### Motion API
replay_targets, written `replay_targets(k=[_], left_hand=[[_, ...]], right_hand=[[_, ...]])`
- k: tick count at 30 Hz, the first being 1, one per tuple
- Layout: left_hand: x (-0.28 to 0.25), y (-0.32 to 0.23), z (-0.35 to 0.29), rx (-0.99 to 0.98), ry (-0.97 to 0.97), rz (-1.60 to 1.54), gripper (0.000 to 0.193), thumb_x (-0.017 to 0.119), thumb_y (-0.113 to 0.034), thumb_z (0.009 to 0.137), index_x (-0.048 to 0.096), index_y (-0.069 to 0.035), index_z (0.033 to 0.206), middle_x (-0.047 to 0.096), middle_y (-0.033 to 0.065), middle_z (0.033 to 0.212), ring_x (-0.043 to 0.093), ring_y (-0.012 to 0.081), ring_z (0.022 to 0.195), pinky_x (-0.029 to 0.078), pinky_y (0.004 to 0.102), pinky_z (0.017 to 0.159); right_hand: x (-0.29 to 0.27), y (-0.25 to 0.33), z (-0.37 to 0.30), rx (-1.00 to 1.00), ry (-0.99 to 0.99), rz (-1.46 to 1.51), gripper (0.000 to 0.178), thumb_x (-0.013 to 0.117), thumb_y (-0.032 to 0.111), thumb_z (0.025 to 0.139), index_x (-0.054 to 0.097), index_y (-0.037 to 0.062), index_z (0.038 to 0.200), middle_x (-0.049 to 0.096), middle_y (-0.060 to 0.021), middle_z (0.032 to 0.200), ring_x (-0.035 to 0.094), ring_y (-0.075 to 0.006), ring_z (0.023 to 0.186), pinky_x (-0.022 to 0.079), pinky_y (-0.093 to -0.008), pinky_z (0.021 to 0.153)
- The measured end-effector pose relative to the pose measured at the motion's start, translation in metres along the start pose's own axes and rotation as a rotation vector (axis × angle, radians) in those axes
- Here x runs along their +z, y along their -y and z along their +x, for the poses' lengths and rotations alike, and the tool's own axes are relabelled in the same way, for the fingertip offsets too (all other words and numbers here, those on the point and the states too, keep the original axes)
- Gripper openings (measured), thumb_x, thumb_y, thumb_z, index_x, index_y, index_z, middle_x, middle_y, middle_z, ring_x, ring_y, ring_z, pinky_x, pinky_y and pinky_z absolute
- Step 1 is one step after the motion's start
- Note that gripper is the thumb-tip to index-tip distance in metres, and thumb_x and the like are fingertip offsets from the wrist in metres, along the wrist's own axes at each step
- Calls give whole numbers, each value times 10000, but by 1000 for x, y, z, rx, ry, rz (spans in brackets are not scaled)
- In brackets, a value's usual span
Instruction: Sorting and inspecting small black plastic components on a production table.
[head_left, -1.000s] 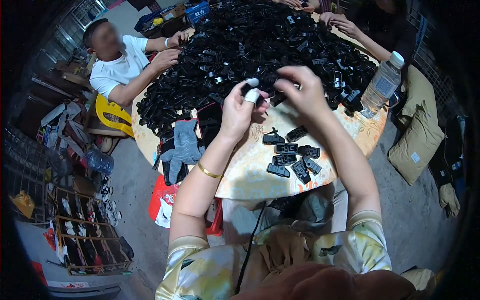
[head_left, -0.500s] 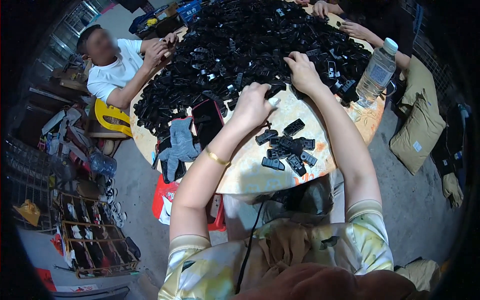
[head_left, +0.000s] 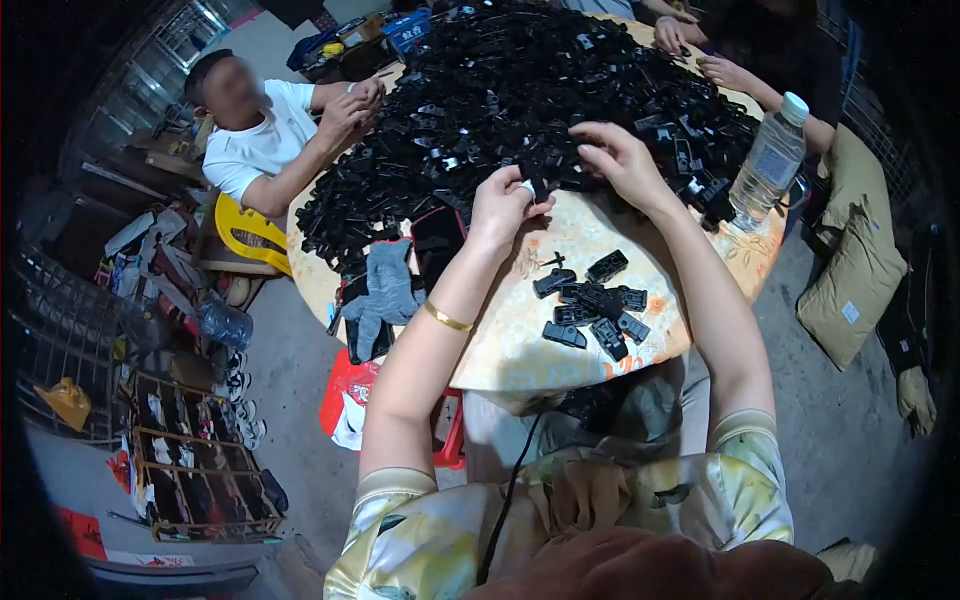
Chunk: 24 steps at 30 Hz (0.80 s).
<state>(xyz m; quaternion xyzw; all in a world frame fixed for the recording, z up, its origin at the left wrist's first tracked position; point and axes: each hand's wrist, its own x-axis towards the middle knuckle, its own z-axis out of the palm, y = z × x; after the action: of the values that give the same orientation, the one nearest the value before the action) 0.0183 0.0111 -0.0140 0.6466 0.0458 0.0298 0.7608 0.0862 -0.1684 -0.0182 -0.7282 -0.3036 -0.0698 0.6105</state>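
A small black plastic part (head_left: 534, 181) is pinched in my left hand (head_left: 500, 210), at the near edge of a large heap of black plastic parts (head_left: 500, 100). Something white shows at one of that hand's fingers. My right hand (head_left: 625, 168) is over the heap's near edge, thumb and fingers apart, with nothing visible between them. Between my forearms, a loose cluster of similar black parts (head_left: 596, 302) lies on the round patterned table (head_left: 500, 360). Beside the cluster is a tiny black cross-shaped piece (head_left: 553, 260).
A grey glove (head_left: 385, 285) and a dark phone-like slab (head_left: 438, 232) lie left of my forearm. A clear bottle (head_left: 770, 160) stands at the right. A person in white (head_left: 250, 135) sits left; another person's hands (head_left: 725, 72) are at the far right. Tan sacks (head_left: 850, 270) lie beyond the table.
My left hand has come up with a black part in its fingers. My right hand's fingers have spread and lifted from the heap. The whole view has shifted slightly.
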Motion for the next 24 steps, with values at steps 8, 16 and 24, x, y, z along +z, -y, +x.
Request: replay_targets(k=[8,16,24], left_hand=[[-10,5,-8,346,13,434,320,482,9,809,526,65,1121,595,71,833,596,125,682,511,229,597],[-19,-5,-8,-110,195,-289,347,485,-53,846,470,75,1168,573,125,981,589,193,913,497,328,871],[-10,-2,-13,-53,145,-345,298,514,-20,849,489,73,1131,569,126,1016,586,190,929,498,314,885]], right_hand=[[21,51,-21,242,150,171,246,630,1,768,637,4,1013,587,-27,979,577,-86,790,474,-211,667],[24,18,-15,17,119,54,205,649,26,773,649,4,977,571,-43,914,592,-103,742,500,-220,644],[29,23,-21,47,24,59,194,658,29,770,654,1,962,523,-54,978,595,-117,770,506,-215,651]])
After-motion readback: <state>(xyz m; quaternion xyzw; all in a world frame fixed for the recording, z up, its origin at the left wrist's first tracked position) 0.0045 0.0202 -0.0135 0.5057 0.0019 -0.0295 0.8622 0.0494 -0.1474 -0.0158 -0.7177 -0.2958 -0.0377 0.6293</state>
